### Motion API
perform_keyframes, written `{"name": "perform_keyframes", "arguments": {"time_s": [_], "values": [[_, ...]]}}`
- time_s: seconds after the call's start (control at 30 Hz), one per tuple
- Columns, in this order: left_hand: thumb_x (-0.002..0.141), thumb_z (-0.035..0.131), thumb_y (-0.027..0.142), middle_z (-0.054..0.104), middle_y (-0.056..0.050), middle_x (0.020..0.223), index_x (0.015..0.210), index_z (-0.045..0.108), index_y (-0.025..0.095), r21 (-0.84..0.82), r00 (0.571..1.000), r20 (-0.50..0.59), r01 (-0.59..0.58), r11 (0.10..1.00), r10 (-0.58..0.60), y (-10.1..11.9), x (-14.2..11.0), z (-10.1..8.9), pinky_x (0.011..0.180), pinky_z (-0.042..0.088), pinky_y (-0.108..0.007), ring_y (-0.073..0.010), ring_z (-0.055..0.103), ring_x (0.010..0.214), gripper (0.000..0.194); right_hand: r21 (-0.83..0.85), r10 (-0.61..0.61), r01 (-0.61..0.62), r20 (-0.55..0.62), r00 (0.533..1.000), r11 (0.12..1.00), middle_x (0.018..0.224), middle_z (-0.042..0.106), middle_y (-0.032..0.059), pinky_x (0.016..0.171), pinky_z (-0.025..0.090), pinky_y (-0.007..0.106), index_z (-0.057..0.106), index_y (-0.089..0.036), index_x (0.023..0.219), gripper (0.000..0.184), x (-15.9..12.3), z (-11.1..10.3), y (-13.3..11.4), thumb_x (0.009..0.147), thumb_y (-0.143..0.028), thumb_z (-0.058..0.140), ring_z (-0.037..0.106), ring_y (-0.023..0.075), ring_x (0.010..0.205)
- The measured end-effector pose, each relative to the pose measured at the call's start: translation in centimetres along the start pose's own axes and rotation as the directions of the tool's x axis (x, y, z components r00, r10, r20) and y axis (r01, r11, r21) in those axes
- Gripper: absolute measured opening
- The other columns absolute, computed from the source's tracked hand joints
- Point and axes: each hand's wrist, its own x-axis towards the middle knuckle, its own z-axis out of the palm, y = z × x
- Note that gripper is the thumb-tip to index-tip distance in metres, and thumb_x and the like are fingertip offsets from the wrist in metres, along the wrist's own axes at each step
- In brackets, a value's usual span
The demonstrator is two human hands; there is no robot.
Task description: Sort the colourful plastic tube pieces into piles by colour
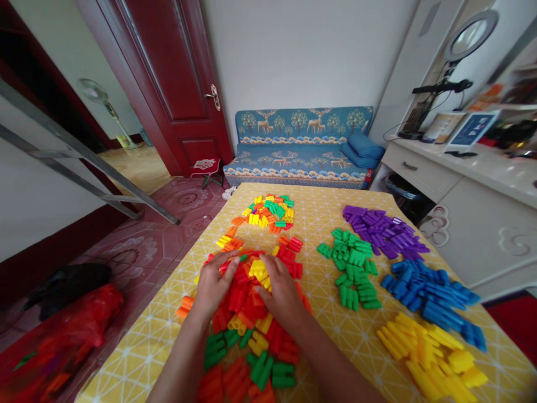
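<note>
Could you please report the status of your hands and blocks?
Left hand at the mixed blocks, grip unclear. Right hand at a yellow block, grip unclear. Green pile and purple pile apart, to the right. Nothing visibly blocking either hand.

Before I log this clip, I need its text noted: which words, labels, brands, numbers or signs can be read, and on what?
None can be read.
Blue sign in a white frame, on the white cabinet: pale marks, too blurred.
Canister beside it: label too blurred.
Plastic building pieces: no legible lettering.
</note>
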Motion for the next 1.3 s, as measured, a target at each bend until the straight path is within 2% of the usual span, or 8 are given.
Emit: {"name": "perform_keyframes", "arguments": {"time_s": [0.1, 0.2, 0.4, 0.63, 0.87, 1.0, 1.2, 1.3], "values": [[0.089, 0.05, 0.049, 0.068, -0.009, 0.117, 0.111, 0.068, 0.018, 0.041, 0.997, -0.06, 0.04, 0.998, -0.037, -2.5, -0.7, -0.1, 0.104, 0.041, -0.04, -0.025, 0.059, 0.115, 0.043, 0.008, 0.008, -0.008, 0.018, 1.0, 1.0, 0.149, 0.035, 0.012, 0.114, 0.028, 0.046, 0.034, -0.02, 0.145, 0.075, -0.1, 0.2, 0.2, 0.075, -0.022, 0.062, 0.03, 0.0283, 0.139], [0.09, 0.045, 0.05, 0.068, -0.009, 0.119, 0.112, 0.068, 0.017, 0.053, 0.999, -0.03, 0.037, 0.998, -0.035, -4.1, -0.8, 0.5, 0.106, 0.039, -0.042, -0.0253, 0.058, 0.117, 0.046, 0.078, 0.027, -0.026, -0.023, 0.999, 0.997, 0.147, 0.039, 0.01, 0.115, 0.027, 0.044, 0.04, -0.02, 0.14, 0.067, 0.2, -0.1, 0.3, 0.076, -0.019, 0.058, 0.032, 0.0248, 0.138], [0.091, 0.044, 0.049, 0.071, -0.008, 0.113, 0.105, 0.072, 0.018, 0.092, 0.999, 0.003, -0.045, 0.995, 0.045, -4.8, -0.1, 1.3, 0.109, 0.036, -0.042, -0.0244, 0.057, 0.118, 0.043, 0.266, 0.135, -0.105, -0.095, 0.986, 0.958, 0.136, 0.053, 0.0073, 0.112, 0.029, 0.046, 0.052, -0.021, 0.128, 0.053, 0.5, -0.6, 0.6, 0.075, -0.015, 0.051, 0.045, 0.0228, 0.129], [0.091, 0.045, 0.048, 0.073, -0.005, 0.108, 0.102, 0.073, 0.021, 0.074, 0.999, -0.016, -0.034, 0.997, 0.035, -5.6, 0.1, 1.5, 0.106, 0.039, -0.042, -0.0243, 0.058, 0.115, 0.041, 0.537, 0.268, -0.141, -0.166, 0.949, 0.832, 0.129, 0.06, 0.0087, 0.105, 0.04, 0.046, 0.059, -0.02, 0.121, 0.041, 1.1, 0.5, 1.6, 0.084, -0.037, 0.057, 0.055, 0.024, 0.121], [0.09, 0.045, 0.045, 0.074, -0.004, 0.105, 0.101, 0.074, 0.023, 0.049, 0.999, -0.033, -0.019, 0.999, 0.02, -5.7, -0.1, 1.6, 0.104, 0.04, -0.042, -0.0248, 0.058, 0.115, 0.038, 0.267, -0.006, 0.036, -0.113, 0.994, 0.963, 0.136, 0.055, 0.0052, 0.111, 0.033, 0.045, 0.064, -0.025, 0.118, 0.034, 0.9, 2.0, 0.7, 0.088, -0.033, 0.052, 0.047, 0.021, 0.13], [0.091, 0.044, 0.044, 0.074, -0.004, 0.104, 0.101, 0.074, 0.022, 0.025, 0.999, -0.039, -0.023, 0.999, 0.024, -5.6, -0.2, 1.5, 0.104, 0.041, -0.042, -0.0244, 0.058, 0.115, 0.038, 0.236, -0.034, 0.046, -0.052, 0.998, 0.971, 0.14, 0.052, 0.0055, 0.113, 0.03, 0.048, 0.065, -0.025, 0.119, 0.034, 0.7, 2.2, 0.7, 0.09, -0.034, 0.05, 0.043, 0.0218, 0.133], [0.091, 0.043, 0.044, 0.074, -0.003, 0.104, 0.1, 0.074, 0.023, 0.001, 0.999, -0.032, 0.008, 1.0, -0.008, -5.5, -0.3, 1.3, 0.104, 0.041, -0.042, -0.0244, 0.058, 0.114, 0.039, 0.266, 0.049, 0.057, -0.375, 0.926, 0.962, 0.124, 0.061, 0.0083, 0.104, 0.039, 0.044, 0.063, -0.021, 0.113, 0.032, 0.4, 1.6, 0.9, 0.095, -0.034, 0.04, 0.053, 0.0215, 0.119], [0.091, 0.043, 0.044, 0.074, -0.003, 0.105, 0.101, 0.074, 0.022, -0.002, 1.0, -0.028, 0.009, 1.0, -0.009, -5.6, -0.2, 1.3, 0.105, 0.04, -0.042, -0.0243, 0.058, 0.115, 0.039, 0.076, -0.036, 0.066, -0.343, 0.939, 0.995, 0.102, 0.066, 0.0061, 0.09, 0.047, 0.038, 0.066, -0.022, 0.1, 0.026, 0.2, 1.0, -0.2, 0.094, -0.034, 0.044, 0.061, 0.0206, 0.099]]}}
